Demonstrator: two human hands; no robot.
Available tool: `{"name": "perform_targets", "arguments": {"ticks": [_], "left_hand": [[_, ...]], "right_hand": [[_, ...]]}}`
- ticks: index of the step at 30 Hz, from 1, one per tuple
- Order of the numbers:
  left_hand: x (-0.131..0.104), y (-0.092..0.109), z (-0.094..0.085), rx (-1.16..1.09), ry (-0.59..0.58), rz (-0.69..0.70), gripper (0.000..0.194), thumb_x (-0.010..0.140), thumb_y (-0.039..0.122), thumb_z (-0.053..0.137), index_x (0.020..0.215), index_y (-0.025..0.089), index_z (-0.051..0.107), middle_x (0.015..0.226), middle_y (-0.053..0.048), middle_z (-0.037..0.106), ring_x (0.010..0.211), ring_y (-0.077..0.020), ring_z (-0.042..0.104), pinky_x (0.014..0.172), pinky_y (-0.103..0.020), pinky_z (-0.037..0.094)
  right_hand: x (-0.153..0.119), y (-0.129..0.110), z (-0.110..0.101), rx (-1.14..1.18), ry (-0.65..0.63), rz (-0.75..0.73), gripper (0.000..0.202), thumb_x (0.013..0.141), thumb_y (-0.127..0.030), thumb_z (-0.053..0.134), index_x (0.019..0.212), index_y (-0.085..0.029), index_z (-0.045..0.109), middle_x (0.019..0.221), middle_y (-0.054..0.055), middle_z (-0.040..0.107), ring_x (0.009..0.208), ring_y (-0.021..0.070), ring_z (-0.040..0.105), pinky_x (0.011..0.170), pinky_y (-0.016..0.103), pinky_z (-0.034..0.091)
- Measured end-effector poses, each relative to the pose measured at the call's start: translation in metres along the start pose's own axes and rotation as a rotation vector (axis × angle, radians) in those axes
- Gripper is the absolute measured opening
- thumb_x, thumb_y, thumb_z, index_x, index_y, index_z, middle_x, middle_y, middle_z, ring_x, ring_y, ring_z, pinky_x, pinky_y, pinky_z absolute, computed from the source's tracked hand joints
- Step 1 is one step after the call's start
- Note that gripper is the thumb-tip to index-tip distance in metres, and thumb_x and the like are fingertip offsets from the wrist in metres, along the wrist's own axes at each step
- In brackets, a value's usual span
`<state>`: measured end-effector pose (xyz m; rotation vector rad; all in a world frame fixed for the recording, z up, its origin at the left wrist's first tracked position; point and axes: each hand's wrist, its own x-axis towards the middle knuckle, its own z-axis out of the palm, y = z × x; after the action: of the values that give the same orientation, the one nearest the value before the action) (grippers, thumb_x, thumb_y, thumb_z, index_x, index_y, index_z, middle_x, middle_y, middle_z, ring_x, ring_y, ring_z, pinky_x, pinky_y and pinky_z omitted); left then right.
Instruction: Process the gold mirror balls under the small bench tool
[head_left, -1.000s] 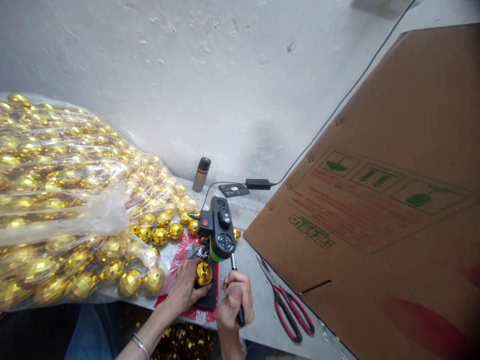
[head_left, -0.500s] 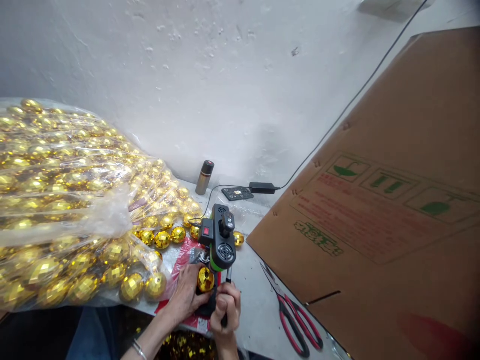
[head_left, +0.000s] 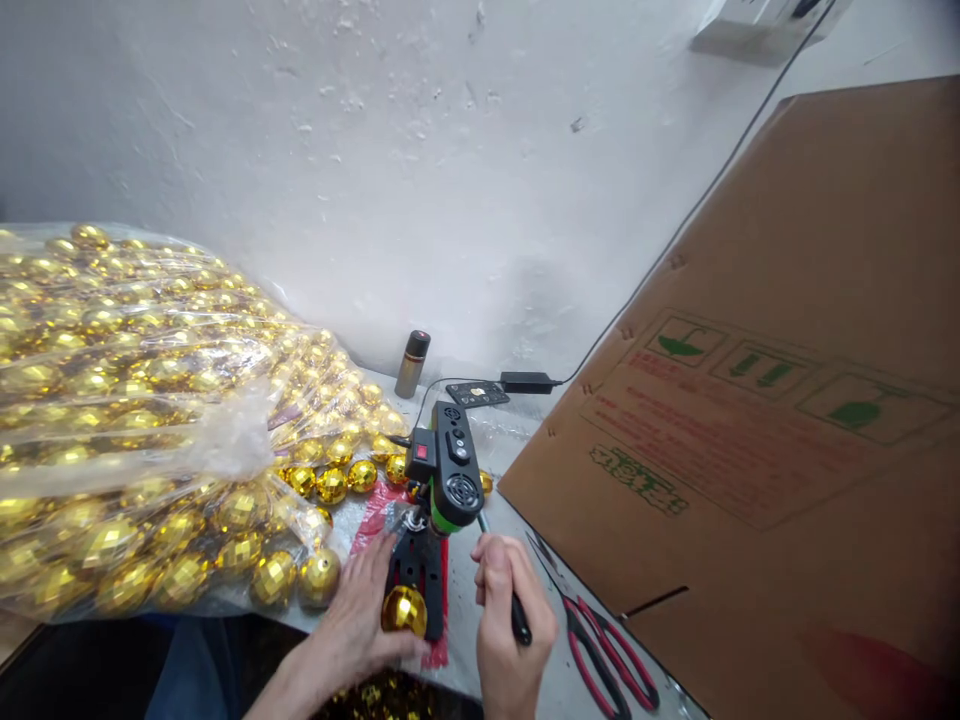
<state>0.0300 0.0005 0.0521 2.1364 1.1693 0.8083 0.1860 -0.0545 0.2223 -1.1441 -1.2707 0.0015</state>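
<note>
A gold mirrored ball [head_left: 404, 608] is over the front of the black slotted base plate [head_left: 427, 560] of a small drill press [head_left: 456, 470]. My left hand [head_left: 358, 610] is beside it, fingers stretched out and the thumb apart, just below the ball. Whether the thumb touches the ball is hard to tell. My right hand [head_left: 511, 620] is closed around the lever [head_left: 520, 618] of the drill press, a metal rod with a black grip. Red plastic [head_left: 438, 652] shows under the base plate.
A clear bag of gold balls [head_left: 150, 420] fills the left side, with some loose balls [head_left: 331, 485] at its mouth. Scissors [head_left: 600, 650] lie right, beside a big carton [head_left: 720, 450]. Behind are a spray can [head_left: 412, 364], a power adapter [head_left: 527, 382] and its cord.
The ball has come out from under the drill head towards me. My left hand has loosened around it. My right hand has swung the lever outward to the right.
</note>
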Motion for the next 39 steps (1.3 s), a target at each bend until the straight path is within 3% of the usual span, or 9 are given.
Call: {"name": "perform_targets", "arguments": {"ticks": [5, 8, 11, 15, 20, 25, 29, 33, 39], "left_hand": [[0.077, 0.006, -0.047, 0.429, 0.179, -0.285, 0.053, 0.106, 0.040, 0.046, 0.150, 0.012, 0.051, 0.149, -0.026, 0.062, 0.139, -0.0406, 0.057, 0.115, -0.057, 0.043], [0.116, 0.004, -0.063, 0.500, 0.137, -0.344, 0.039, 0.101, 0.027, 0.054, 0.134, 0.009, 0.063, 0.123, -0.027, 0.075, 0.124, -0.0428, 0.065, 0.109, -0.058, 0.044], [0.127, -0.003, -0.064, 0.500, 0.076, -0.324, 0.042, 0.095, 0.029, 0.066, 0.133, 0.012, 0.063, 0.114, -0.022, 0.078, 0.121, -0.0420, 0.066, 0.109, -0.056, 0.041], [0.123, -0.008, -0.060, 0.461, 0.025, -0.276, 0.044, 0.098, 0.041, 0.064, 0.135, 0.018, 0.061, 0.115, -0.018, 0.078, 0.117, -0.0398, 0.069, 0.109, -0.056, 0.040], [0.126, -0.004, -0.053, 0.331, -0.025, -0.182, 0.039, 0.087, 0.029, 0.075, 0.123, 0.019, 0.067, 0.106, -0.014, 0.080, 0.112, -0.0363, 0.073, 0.112, -0.051, 0.041], [0.111, 0.002, -0.063, 0.160, 0.066, -0.163, 0.052, 0.090, 0.034, 0.068, 0.138, 0.017, 0.058, 0.130, -0.017, 0.073, 0.122, -0.0337, 0.069, 0.106, -0.047, 0.051], [0.074, 0.013, -0.070, -0.440, 0.172, -0.347, 0.056, 0.097, 0.057, 0.057, 0.139, 0.020, 0.058, 0.125, -0.011, 0.074, 0.109, -0.0280, 0.074, 0.092, -0.040, 0.059], [0.038, 0.023, -0.052, -0.968, 0.078, -0.549, 0.070, 0.087, 0.071, 0.067, 0.134, 0.020, 0.061, 0.121, -0.013, 0.076, 0.093, -0.0257, 0.077, 0.074, -0.034, 0.060], [0.021, 0.018, -0.013, -0.632, 0.089, -0.484, 0.080, 0.085, 0.078, 0.060, 0.139, 0.019, 0.058, 0.127, -0.014, 0.075, 0.115, -0.0333, 0.073, 0.091, -0.043, 0.060]], "right_hand": [[-0.017, 0.010, 0.004, 0.030, 0.025, -0.027, 0.031, 0.109, -0.023, 0.049, 0.079, -0.022, 0.059, 0.070, -0.002, 0.055, 0.057, 0.0107, 0.051, 0.052, 0.022, 0.041], [-0.018, 0.011, 0.003, 0.026, 0.015, -0.023, 0.029, 0.108, -0.022, 0.049, 0.081, -0.022, 0.060, 0.071, -0.002, 0.056, 0.056, 0.0102, 0.049, 0.051, 0.022, 0.040], [-0.020, 0.013, 0.003, 0.028, 0.009, -0.003, 0.029, 0.108, -0.023, 0.049, 0.082, -0.022, 0.060, 0.072, -0.002, 0.056, 0.055, 0.0101, 0.048, 0.051, 0.022, 0.039], [-0.025, 0.016, 0.005, 0.048, 0.017, 0.030, 0.031, 0.109, -0.024, 0.049, 0.080, -0.021, 0.058, 0.073, -0.002, 0.056, 0.056, 0.0098, 0.048, 0.052, 0.022, 0.039], [-0.024, 0.014, 0.008, 0.048, 0.041, 0.032, 0.032, 0.109, -0.024, 0.048, 0.078, -0.021, 0.058, 0.074, -0.002, 0.057, 0.054, 0.0092, 0.047, 0.050, 0.021, 0.039], [-0.019, 0.009, 0.006, 0.034, 0.022, 0.013, 0.035, 0.109, -0.026, 0.048, 0.076, -0.021, 0.058, 0.072, -0.002, 0.057, 0.056, 0.0101, 0.049, 0.051, 0.022, 0.040], [-0.013, 0.003, 0.007, 0.044, 0.050, 0.047, 0.036, 0.109, -0.028, 0.048, 0.075, -0.021, 0.057, 0.070, -0.002, 0.054, 0.054, 0.0102, 0.047, 0.049, 0.022, 0.038], [-0.004, -0.002, 0.009, 0.049, 0.068, 0.051, 0.038, 0.109, -0.028, 0.048, 0.073, -0.022, 0.055, 0.066, -0.004, 0.051, 0.055, 0.0100, 0.047, 0.051, 0.022, 0.038], [0.000, -0.004, 0.007, 0.034, 0.036, 0.061, 0.038, 0.110, -0.031, 0.048, 0.073, -0.022, 0.055, 0.066, -0.004, 0.049, 0.055, 0.0109, 0.046, 0.051, 0.024, 0.037]]}}
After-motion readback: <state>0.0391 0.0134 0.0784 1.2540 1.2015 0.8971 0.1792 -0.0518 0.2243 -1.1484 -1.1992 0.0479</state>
